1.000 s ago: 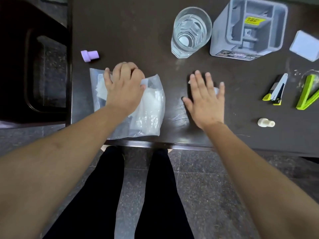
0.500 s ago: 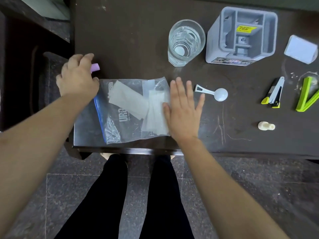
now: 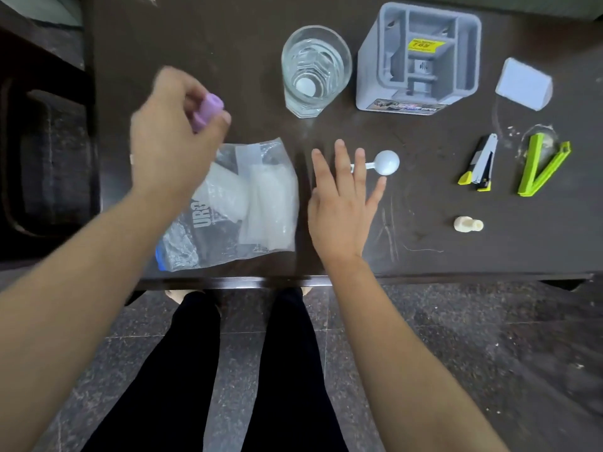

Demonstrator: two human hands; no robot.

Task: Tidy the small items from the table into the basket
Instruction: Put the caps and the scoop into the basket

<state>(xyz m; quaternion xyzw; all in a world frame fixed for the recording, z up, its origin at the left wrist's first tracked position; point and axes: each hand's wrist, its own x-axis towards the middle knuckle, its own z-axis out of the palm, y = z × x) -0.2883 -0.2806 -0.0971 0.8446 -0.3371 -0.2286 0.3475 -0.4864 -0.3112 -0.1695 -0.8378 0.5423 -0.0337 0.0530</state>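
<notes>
A small purple plastic cap (image 3: pixel 207 110) was pinched in the curled fingers of the left hand (image 3: pixel 171 132), raised over the dark wooden table (image 3: pixel 424 197) at about 10 o'clock, motion-blurred. The right hand (image 3: pixel 342 203) was laid flat, fingers spread wide, nothing held, just right of a clear plastic zip bag (image 3: pixel 251 203) near the table's 6 o'clock edge. A white plastic measuring scoop (image 3: pixel 383 163) was seen touching the right fingertips at their 1 o'clock. A clear drinking glass (image 3: pixel 315 71) and a grey plastic container (image 3: pixel 419 57) were placed at 12 o'clock. A stapler (image 3: pixel 479 164), green clip (image 3: pixel 540 166), white block (image 3: pixel 523 83) and small cream cap (image 3: pixel 468 224) were spread at 3 o'clock.
</notes>
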